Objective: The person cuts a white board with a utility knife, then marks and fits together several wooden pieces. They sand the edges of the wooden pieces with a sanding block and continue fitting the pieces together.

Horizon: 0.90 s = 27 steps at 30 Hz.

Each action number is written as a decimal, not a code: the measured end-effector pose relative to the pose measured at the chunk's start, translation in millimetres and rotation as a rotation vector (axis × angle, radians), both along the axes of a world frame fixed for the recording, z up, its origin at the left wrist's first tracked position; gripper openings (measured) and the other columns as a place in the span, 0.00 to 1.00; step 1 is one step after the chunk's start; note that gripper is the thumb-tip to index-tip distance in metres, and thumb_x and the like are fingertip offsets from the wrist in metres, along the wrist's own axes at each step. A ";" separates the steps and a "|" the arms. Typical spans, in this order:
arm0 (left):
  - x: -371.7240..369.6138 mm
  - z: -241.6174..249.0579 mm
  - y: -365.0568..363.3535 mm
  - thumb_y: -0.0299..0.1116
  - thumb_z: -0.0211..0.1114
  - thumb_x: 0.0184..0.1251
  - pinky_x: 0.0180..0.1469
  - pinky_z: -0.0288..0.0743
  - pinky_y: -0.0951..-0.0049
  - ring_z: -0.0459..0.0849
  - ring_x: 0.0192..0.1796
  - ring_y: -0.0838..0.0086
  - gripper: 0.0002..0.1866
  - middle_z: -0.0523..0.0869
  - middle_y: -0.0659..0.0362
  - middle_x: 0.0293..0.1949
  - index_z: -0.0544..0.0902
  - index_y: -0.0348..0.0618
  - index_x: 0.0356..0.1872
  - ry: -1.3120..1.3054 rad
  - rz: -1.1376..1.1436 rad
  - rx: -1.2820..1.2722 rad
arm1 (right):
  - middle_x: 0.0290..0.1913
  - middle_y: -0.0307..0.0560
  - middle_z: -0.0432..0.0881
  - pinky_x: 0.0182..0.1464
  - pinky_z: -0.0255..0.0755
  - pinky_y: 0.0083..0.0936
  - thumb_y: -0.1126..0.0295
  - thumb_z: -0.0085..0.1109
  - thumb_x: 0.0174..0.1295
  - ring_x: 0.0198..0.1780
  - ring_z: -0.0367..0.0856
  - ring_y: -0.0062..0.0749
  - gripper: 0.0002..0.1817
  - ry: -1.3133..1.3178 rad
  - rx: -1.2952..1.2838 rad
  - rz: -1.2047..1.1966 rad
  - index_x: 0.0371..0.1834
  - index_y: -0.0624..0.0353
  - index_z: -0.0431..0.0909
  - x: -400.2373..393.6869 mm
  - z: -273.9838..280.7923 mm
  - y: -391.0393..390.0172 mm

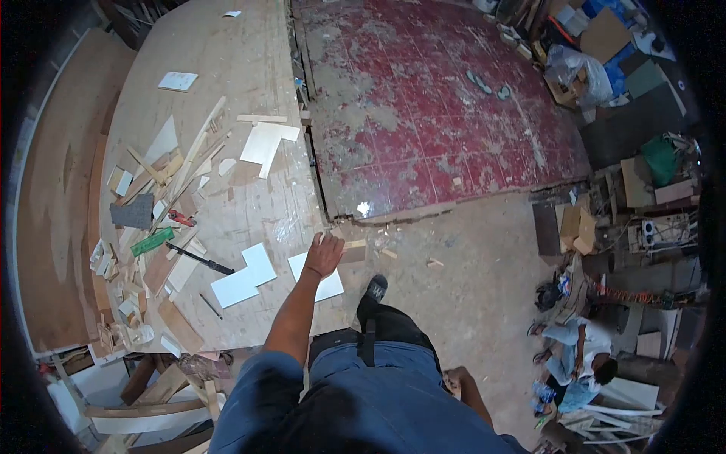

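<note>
My left hand rests with fingers stretched out on the upper edge of a white board piece at the table's near right edge. A strip of light wood lies just beside that hand. My right hand hangs bent by my hip; its fingers are mostly hidden. Left of my left hand lies an L-shaped white board piece. A black bar-like tool and a thin dark pencil-like stick are on the tabletop nearby.
Wood scraps, a green block and a red tool crowd the left of the wooden table. A pale cut sheet lies farther back. Red tiled floor adjoins the table. A person sits at the right among clutter.
</note>
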State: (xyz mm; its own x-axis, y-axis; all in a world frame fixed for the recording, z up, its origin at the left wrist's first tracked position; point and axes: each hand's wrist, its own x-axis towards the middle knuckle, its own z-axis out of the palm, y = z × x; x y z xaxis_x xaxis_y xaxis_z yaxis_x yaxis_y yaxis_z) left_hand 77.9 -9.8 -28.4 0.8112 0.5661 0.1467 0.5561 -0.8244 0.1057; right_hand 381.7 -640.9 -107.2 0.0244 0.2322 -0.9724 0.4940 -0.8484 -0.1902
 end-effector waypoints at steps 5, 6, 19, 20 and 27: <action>16.2 -7.7 -14.8 0.46 0.57 0.69 0.69 0.54 0.53 0.76 0.56 0.67 0.15 0.82 0.60 0.43 0.80 0.48 0.48 0.045 0.006 0.145 | 0.40 0.69 0.84 0.48 0.79 0.42 0.56 0.64 0.52 0.44 0.86 0.57 0.24 -0.645 0.178 -0.145 0.37 0.72 0.82 45.0 146.1 225.3; 23.3 -6.0 -19.6 0.46 0.57 0.69 0.69 0.54 0.53 0.76 0.56 0.67 0.15 0.82 0.60 0.43 0.80 0.48 0.48 0.042 0.027 0.154 | 0.40 0.69 0.84 0.49 0.79 0.43 0.57 0.65 0.51 0.45 0.85 0.58 0.25 -0.724 0.311 -0.147 0.36 0.74 0.81 55.4 152.6 245.2; 5.3 -11.1 -91.1 0.38 0.57 0.70 0.57 0.75 0.57 0.77 0.53 0.53 0.14 0.80 0.46 0.46 0.76 0.37 0.46 -0.073 0.144 -0.423 | 0.38 0.70 0.84 0.46 0.79 0.43 0.59 0.64 0.49 0.43 0.86 0.58 0.22 -0.665 0.407 -0.072 0.35 0.72 0.82 108.9 142.3 302.1; 1.5 -12.3 -91.6 0.38 0.57 0.70 0.57 0.75 0.57 0.77 0.53 0.53 0.14 0.80 0.46 0.46 0.76 0.37 0.46 -0.069 0.158 -0.419 | 0.36 0.70 0.85 0.44 0.80 0.43 0.59 0.64 0.48 0.42 0.86 0.58 0.22 -0.605 0.341 -0.057 0.33 0.73 0.82 109.3 134.9 292.8; 11.3 45.9 -88.0 0.35 0.54 0.74 0.52 0.73 0.53 0.78 0.49 0.46 0.12 0.80 0.42 0.43 0.76 0.36 0.46 -0.598 0.497 -0.348 | 0.25 0.63 0.84 0.27 0.78 0.38 0.58 0.66 0.53 0.24 0.86 0.44 0.21 -0.582 0.214 0.015 0.25 0.72 0.82 115.7 61.5 212.9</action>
